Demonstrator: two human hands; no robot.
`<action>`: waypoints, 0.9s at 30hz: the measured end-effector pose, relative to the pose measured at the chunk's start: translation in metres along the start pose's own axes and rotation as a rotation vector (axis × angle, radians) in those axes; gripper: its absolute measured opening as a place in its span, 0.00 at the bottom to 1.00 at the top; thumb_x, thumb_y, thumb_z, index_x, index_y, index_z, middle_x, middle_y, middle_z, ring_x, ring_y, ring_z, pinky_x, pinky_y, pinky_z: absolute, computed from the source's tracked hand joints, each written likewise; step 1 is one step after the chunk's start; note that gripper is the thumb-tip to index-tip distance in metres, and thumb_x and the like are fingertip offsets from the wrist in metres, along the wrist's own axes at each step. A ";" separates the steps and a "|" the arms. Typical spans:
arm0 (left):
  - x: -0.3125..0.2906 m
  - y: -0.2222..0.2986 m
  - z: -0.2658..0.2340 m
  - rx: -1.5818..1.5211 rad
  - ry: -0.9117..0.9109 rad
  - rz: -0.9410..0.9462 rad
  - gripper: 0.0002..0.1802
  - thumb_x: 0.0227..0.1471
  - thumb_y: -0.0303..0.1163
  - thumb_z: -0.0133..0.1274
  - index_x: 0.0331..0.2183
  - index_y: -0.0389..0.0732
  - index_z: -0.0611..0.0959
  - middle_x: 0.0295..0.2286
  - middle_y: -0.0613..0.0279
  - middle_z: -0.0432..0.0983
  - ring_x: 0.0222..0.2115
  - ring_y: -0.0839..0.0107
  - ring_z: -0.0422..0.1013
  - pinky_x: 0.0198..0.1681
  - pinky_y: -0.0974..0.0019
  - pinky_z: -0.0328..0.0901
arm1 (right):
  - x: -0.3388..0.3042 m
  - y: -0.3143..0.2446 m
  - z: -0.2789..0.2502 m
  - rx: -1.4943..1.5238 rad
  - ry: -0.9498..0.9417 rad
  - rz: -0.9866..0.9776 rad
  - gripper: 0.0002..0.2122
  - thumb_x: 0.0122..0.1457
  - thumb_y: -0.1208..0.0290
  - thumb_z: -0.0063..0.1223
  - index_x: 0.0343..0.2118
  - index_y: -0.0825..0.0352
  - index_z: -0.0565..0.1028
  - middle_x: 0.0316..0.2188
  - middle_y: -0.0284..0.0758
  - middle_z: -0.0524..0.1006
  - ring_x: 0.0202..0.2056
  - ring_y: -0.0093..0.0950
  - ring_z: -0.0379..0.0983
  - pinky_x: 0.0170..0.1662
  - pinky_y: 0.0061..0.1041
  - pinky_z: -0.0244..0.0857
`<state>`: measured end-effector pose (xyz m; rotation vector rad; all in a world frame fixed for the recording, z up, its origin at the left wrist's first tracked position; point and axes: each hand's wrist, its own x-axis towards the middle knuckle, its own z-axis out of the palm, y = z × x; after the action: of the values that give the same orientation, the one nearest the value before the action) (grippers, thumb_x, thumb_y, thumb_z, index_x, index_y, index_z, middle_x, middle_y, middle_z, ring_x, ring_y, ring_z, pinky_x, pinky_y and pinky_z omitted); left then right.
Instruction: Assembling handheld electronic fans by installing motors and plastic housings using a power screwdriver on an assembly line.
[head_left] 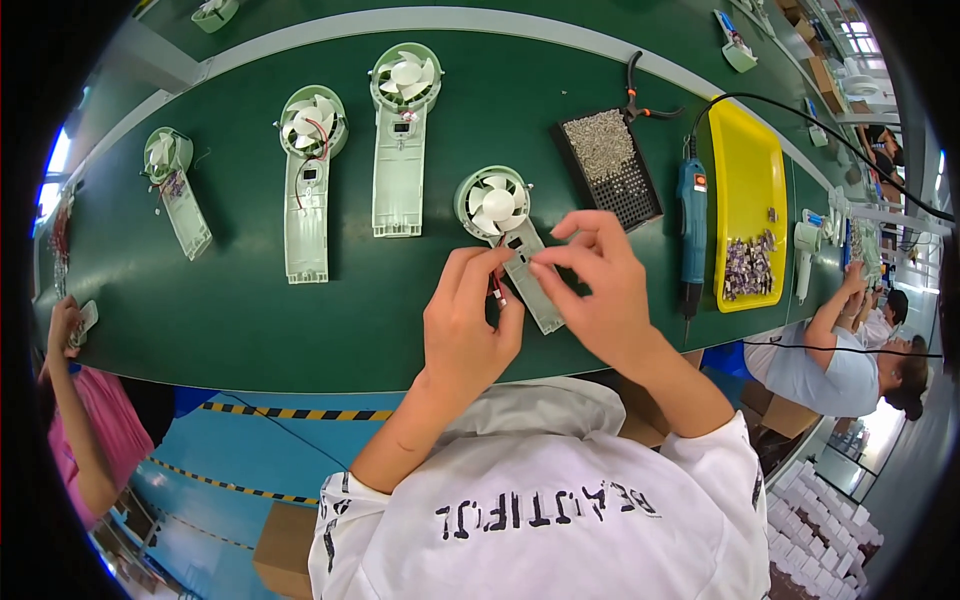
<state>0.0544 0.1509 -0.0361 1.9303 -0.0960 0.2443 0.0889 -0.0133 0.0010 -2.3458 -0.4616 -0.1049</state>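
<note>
In front of me lies a pale green handheld-fan housing (pixel 541 300), angled on the bench, with its white fan blades (pixel 497 203) at the far end. My left hand (pixel 465 315) is closed at its left edge, with thin red and black wires (pixel 500 290) between its fingers. From the right, my right hand (pixel 605 290) reaches over the handle, thumb and index finger nearly together beside a small black part (pixel 516 243). Whatever those fingertips pinch is too small to make out.
Other fan housings lie to the left, including one with red wires (pixel 312 150). On the right are a black tray of screws (pixel 612 170), pliers (pixel 632 100), a teal electric screwdriver (pixel 692 220) and a yellow tray (pixel 748 180) of small parts. People sit at both sides.
</note>
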 end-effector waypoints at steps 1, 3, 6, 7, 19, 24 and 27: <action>0.001 0.000 0.001 -0.010 -0.003 0.004 0.20 0.43 0.14 0.53 0.43 0.33 0.79 0.36 0.52 0.74 0.28 0.60 0.74 0.31 0.63 0.70 | -0.001 0.001 0.005 0.000 0.001 0.004 0.08 0.48 0.81 0.68 0.32 0.67 0.81 0.40 0.33 0.73 0.26 0.21 0.70 0.29 0.20 0.65; 0.001 -0.002 0.001 -0.007 -0.005 0.014 0.20 0.43 0.14 0.53 0.43 0.33 0.79 0.36 0.52 0.74 0.28 0.60 0.74 0.31 0.63 0.70 | -0.004 0.003 0.015 -0.092 0.087 -0.114 0.08 0.47 0.81 0.69 0.32 0.67 0.81 0.40 0.33 0.75 0.26 0.22 0.70 0.26 0.21 0.66; 0.001 -0.003 0.001 0.001 -0.003 0.021 0.21 0.43 0.14 0.53 0.43 0.33 0.79 0.36 0.52 0.74 0.28 0.59 0.74 0.31 0.63 0.71 | -0.001 0.003 0.014 -0.203 0.104 -0.189 0.10 0.45 0.81 0.69 0.31 0.67 0.81 0.40 0.32 0.77 0.25 0.23 0.71 0.25 0.23 0.66; 0.000 -0.003 0.001 0.005 -0.003 0.019 0.21 0.42 0.14 0.54 0.42 0.33 0.79 0.36 0.52 0.74 0.28 0.59 0.74 0.31 0.63 0.71 | 0.000 0.003 0.014 -0.240 0.114 -0.224 0.10 0.44 0.81 0.69 0.31 0.67 0.81 0.40 0.32 0.77 0.25 0.23 0.71 0.25 0.23 0.67; 0.000 -0.003 0.001 -0.007 0.007 0.013 0.21 0.42 0.15 0.54 0.42 0.34 0.80 0.36 0.53 0.74 0.29 0.59 0.74 0.31 0.63 0.70 | 0.000 0.008 0.009 -0.233 0.046 -0.251 0.11 0.45 0.80 0.69 0.33 0.67 0.80 0.41 0.33 0.78 0.26 0.25 0.72 0.27 0.24 0.68; 0.000 -0.001 0.001 -0.006 0.003 0.006 0.20 0.43 0.15 0.54 0.42 0.34 0.79 0.36 0.53 0.74 0.29 0.58 0.75 0.32 0.62 0.71 | -0.012 0.014 0.003 -0.105 0.065 -0.122 0.11 0.48 0.81 0.67 0.36 0.67 0.80 0.42 0.34 0.78 0.27 0.24 0.74 0.28 0.22 0.69; 0.000 -0.001 0.001 0.000 0.001 0.013 0.20 0.43 0.14 0.55 0.42 0.34 0.79 0.36 0.52 0.74 0.29 0.58 0.75 0.32 0.62 0.71 | -0.014 0.015 0.004 -0.047 0.066 -0.052 0.12 0.50 0.81 0.67 0.39 0.67 0.80 0.42 0.34 0.78 0.27 0.23 0.74 0.29 0.21 0.69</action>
<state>0.0548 0.1500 -0.0377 1.9302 -0.1085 0.2537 0.0814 -0.0247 -0.0144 -2.3688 -0.4927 -0.2194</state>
